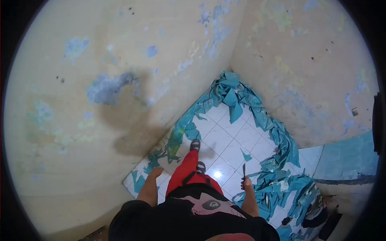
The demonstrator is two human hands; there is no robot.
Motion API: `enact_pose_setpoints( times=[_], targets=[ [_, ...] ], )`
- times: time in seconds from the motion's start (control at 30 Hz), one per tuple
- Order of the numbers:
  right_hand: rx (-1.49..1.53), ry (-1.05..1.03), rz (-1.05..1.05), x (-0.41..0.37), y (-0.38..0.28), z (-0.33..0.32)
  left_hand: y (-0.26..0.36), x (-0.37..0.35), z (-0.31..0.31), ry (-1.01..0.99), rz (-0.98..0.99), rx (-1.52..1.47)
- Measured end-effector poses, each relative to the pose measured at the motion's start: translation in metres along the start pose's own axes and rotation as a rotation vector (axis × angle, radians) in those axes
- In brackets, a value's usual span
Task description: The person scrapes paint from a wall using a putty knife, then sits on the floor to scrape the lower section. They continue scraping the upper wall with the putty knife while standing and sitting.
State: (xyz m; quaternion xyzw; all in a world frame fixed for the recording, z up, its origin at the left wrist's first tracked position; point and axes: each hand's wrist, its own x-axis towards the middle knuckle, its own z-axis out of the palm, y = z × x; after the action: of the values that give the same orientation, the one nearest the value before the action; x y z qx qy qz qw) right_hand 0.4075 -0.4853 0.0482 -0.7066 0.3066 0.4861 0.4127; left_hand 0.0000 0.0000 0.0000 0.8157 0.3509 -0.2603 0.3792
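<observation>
My right hand (247,183) hangs at my right side, closed round the dark handle of a knife-like tool (244,170). Its narrow blade points forward, away from me. On my other side, my left hand (157,172) hangs low near the foot of the left wall, its fingers too small to make out. Crumpled sheets of peeled teal paint (287,146) lie along the base of the right wall, and more is heaped in the corner (227,82). One small teal scrap (246,155) is on the tiles just ahead of the blade.
White floor tiles (217,132) show between the teal strips. The left wall (72,132) and right wall (281,56) are beige with blue patches. A teal panel (345,154) covers the lower wall at right. More peelings (299,193) and a dark object (315,217) lie at lower right.
</observation>
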Motion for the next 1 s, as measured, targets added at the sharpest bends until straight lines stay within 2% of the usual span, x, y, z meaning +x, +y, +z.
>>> enact_pose_setpoints(
  times=[0.07, 0.1, 0.13, 0.17, 0.2, 0.23, 0.27, 0.3, 0.37, 0.4, 0.43, 0.47, 0.5, 0.57, 0.63, 0.7, 0.77, 0.8, 0.87, 0.93, 0.97, 1.0],
  targets=[
    [-0.08, -0.063, -0.057, 0.001, -0.006, 0.046, -0.011, -0.01, -0.027, 0.133, -0.133, -0.026],
    [-0.229, 0.009, -0.073, -0.01, -0.042, -0.032, 0.067, 0.014, 0.028, 0.057, -0.092, -0.099],
    [-0.353, -0.048, -0.179, 0.001, -0.061, 0.006, 0.078, 0.014, -0.01, 0.04, -0.147, -0.139],
    [-0.447, -0.089, -0.195, 0.011, -0.08, 0.033, 0.088, 0.017, -0.03, 0.012, -0.197, -0.188],
    [-0.532, -0.212, -0.382, 0.005, -0.1, 0.06, 0.078, 0.025, -0.039, 0.021, -0.195, -0.173],
    [-0.765, -0.276, -0.604, 0.036, -0.111, 0.072, 0.067, 0.041, -0.029, -0.015, -0.135, -0.126],
    [-0.63, -0.211, -0.357, -0.004, -0.15, 0.098, 0.066, 0.061, -0.029, -0.049, -0.07, -0.078],
    [-0.672, -0.216, -0.401, -0.02, -0.175, 0.11, 0.096, 0.055, -0.042, -0.018, -0.032, -0.062],
    [-0.699, -0.239, -0.456, -0.027, -0.215, 0.125, 0.131, 0.072, -0.055, -0.145, -0.179, -0.126],
    [-0.689, -0.218, -0.46, -0.022, -0.229, 0.126, 0.146, 0.079, -0.061, -0.18, -0.239, -0.27],
    [-0.816, -0.186, -0.585, -0.006, -0.241, 0.127, 0.117, 0.115, -0.036, -0.142, -0.081, -0.234],
    [-0.94, -0.152, -0.71, 0.005, -0.256, 0.128, 0.137, 0.122, -0.051, -0.171, -0.123, -0.257],
    [-0.924, -0.128, -0.712, -0.001, -0.274, 0.128, 0.156, 0.126, -0.066, -0.203, -0.167, -0.278],
    [-0.806, -0.182, -0.412, -0.024, -0.305, 0.121, 0.163, 0.152, -0.084, -0.247, -0.094, -0.196],
    [-0.661, -0.195, -0.415, -0.033, -0.322, 0.112, 0.171, 0.189, -0.105, -0.284, -0.026, -0.12],
    [-0.53, -0.23, -0.405, -0.043, -0.329, 0.108, 0.176, 0.22, -0.123, -0.178, -0.18, -0.175],
    [-0.074, -0.377, -0.426, -0.05, -0.33, 0.1, 0.201, 0.233, -0.162, -0.134, -0.2, -0.215],
    [0.045, -0.435, -0.407, -0.053, -0.335, 0.099, 0.212, 0.244, -0.181, -0.111, -0.191, -0.279],
    [0.099, -0.501, -0.434, -0.05, -0.337, 0.102, 0.23, 0.272, -0.206, -0.074, -0.18, -0.342],
    [0.164, -0.599, -0.438, -0.045, -0.341, 0.101, 0.248, 0.304, -0.219, -0.053, 0.033, -0.482],
    [0.158, -0.609, -0.415, -0.045, -0.344, 0.099, 0.259, 0.315, -0.222, -0.049, 0.027, -0.486],
    [0.128, -0.605, -0.448, -0.042, -0.351, 0.099, 0.285, 0.32, -0.23, -0.059, 0.102, -0.516]
  ],
)
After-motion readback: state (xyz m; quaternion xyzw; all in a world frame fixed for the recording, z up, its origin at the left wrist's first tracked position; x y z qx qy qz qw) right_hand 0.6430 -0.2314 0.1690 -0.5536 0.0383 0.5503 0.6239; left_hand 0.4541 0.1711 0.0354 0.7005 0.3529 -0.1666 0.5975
